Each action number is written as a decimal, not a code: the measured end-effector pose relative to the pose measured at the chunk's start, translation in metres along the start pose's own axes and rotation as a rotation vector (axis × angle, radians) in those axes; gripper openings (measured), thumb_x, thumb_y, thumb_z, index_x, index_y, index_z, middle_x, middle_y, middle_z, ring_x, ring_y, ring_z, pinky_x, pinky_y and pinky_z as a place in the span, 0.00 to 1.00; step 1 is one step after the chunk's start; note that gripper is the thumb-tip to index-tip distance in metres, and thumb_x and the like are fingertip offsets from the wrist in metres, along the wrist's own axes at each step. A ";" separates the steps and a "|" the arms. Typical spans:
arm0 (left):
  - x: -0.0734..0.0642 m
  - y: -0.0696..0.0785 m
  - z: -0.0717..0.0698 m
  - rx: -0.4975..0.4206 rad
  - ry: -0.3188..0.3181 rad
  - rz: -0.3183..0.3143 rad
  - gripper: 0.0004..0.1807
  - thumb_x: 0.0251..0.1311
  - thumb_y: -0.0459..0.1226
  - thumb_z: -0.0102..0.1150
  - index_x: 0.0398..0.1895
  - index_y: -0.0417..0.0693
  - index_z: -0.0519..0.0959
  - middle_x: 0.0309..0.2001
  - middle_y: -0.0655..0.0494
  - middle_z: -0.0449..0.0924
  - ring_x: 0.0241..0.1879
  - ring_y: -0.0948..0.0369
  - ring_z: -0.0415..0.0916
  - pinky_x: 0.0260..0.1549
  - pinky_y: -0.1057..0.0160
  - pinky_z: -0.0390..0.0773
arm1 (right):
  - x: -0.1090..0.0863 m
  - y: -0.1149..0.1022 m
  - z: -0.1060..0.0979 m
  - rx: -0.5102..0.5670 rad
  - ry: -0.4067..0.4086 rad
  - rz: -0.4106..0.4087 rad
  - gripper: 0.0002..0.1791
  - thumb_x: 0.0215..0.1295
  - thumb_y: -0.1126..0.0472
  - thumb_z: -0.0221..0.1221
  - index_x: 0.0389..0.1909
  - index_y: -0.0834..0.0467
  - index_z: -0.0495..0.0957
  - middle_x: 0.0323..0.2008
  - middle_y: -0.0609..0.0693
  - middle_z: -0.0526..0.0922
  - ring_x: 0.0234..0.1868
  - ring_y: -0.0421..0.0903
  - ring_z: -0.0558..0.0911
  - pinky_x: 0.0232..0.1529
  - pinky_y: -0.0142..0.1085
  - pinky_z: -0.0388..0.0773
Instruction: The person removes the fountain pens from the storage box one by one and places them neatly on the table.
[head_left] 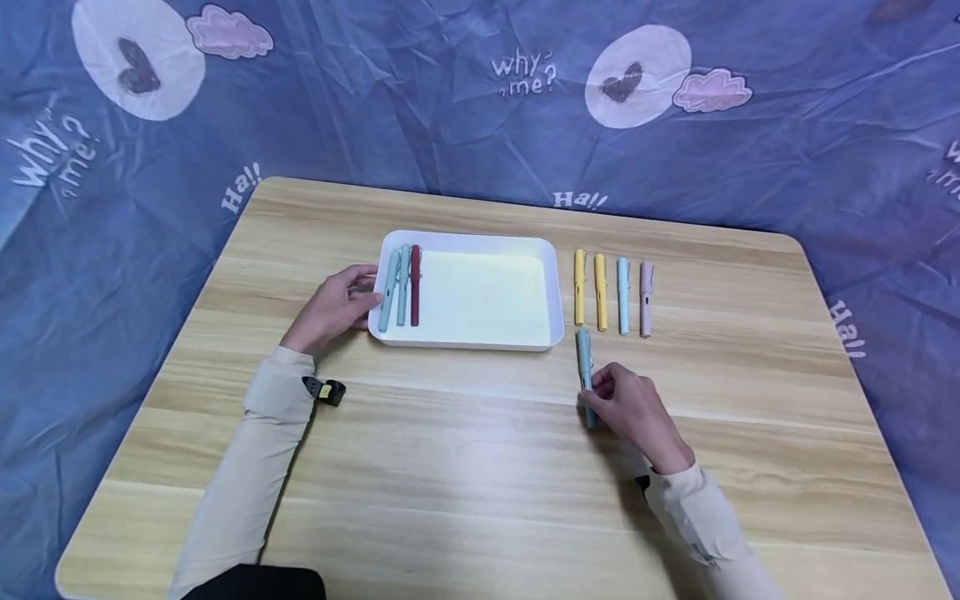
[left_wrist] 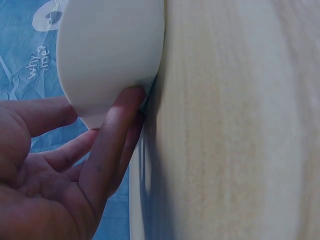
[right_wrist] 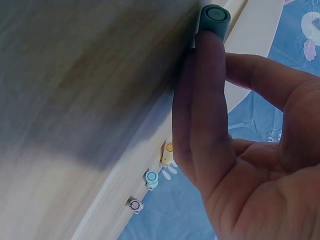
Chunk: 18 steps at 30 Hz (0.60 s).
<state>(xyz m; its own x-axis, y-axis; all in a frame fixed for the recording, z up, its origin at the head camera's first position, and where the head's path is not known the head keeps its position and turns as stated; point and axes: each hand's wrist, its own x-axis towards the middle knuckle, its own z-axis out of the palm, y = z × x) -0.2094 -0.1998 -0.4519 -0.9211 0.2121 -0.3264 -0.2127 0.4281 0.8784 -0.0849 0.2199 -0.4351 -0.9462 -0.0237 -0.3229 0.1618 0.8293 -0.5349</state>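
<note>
Just off the near right corner of the white tray (head_left: 480,342), the right hand (head_left: 630,408) pinched a teal pen (head_left: 585,358) near its lower end, so a loose hold could have let the far end swing into the nearest yellow pen (head_left: 579,287). The right forearm (head_left: 705,521) slanted in from the lower right; the left hand (head_left: 333,307) gripped the tray's left edge, where a sudden tug might have set its three pens (head_left: 403,287) rolling.
</note>
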 end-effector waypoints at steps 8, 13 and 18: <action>-0.002 0.001 -0.001 -0.009 -0.009 -0.007 0.33 0.77 0.35 0.54 0.81 0.42 0.57 0.72 0.38 0.67 0.65 0.45 0.72 0.41 0.64 0.86 | -0.001 0.000 0.001 0.012 -0.003 0.003 0.11 0.69 0.62 0.65 0.42 0.67 0.78 0.31 0.53 0.84 0.27 0.44 0.78 0.28 0.36 0.76; -0.002 0.001 -0.001 -0.010 -0.009 -0.004 0.33 0.77 0.35 0.54 0.81 0.42 0.57 0.71 0.38 0.67 0.64 0.45 0.73 0.40 0.65 0.86 | -0.002 0.001 0.003 0.021 -0.004 -0.002 0.11 0.70 0.61 0.65 0.42 0.66 0.78 0.30 0.52 0.83 0.26 0.43 0.79 0.30 0.37 0.77; -0.002 0.001 -0.002 -0.008 -0.008 -0.002 0.33 0.77 0.35 0.54 0.81 0.42 0.57 0.72 0.38 0.67 0.64 0.45 0.73 0.40 0.65 0.86 | -0.003 0.001 0.005 0.033 -0.003 0.002 0.12 0.71 0.60 0.65 0.43 0.66 0.77 0.29 0.51 0.83 0.24 0.42 0.79 0.30 0.36 0.78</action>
<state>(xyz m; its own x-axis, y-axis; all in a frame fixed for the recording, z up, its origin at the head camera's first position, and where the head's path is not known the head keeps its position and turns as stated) -0.2080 -0.2015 -0.4497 -0.9180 0.2181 -0.3312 -0.2176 0.4213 0.8804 -0.0810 0.2183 -0.4384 -0.9452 -0.0239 -0.3257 0.1725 0.8104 -0.5599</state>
